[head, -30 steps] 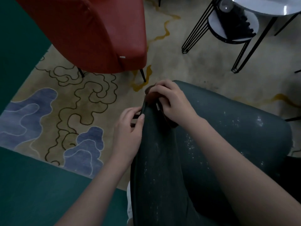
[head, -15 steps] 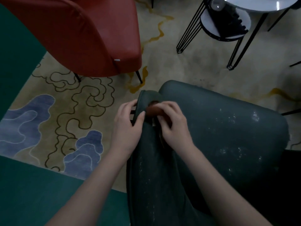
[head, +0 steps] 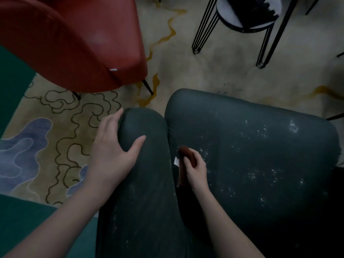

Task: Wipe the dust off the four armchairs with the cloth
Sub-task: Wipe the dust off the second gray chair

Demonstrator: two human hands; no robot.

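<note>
A dark green armchair [head: 251,146] fills the lower right, its seat speckled with white dust. My left hand [head: 113,151] rests open on the front end of its left armrest, fingers spread over the outer side. My right hand [head: 195,168] grips a folded brown cloth [head: 187,155] with a small white tag, low in the gap between the armrest and the seat cushion. A red armchair [head: 80,43] stands at the upper left on thin black legs.
A round side table with black wire legs [head: 247,21] stands at the upper right. A patterned cream, blue and gold rug [head: 46,136] covers the floor, with teal flooring [head: 22,220] along the left and lower-left edges.
My right hand slid the cloth back from the armrest's front tip down into the gap beside the seat. My left hand opened and now lies flat on the armrest's front end.
</note>
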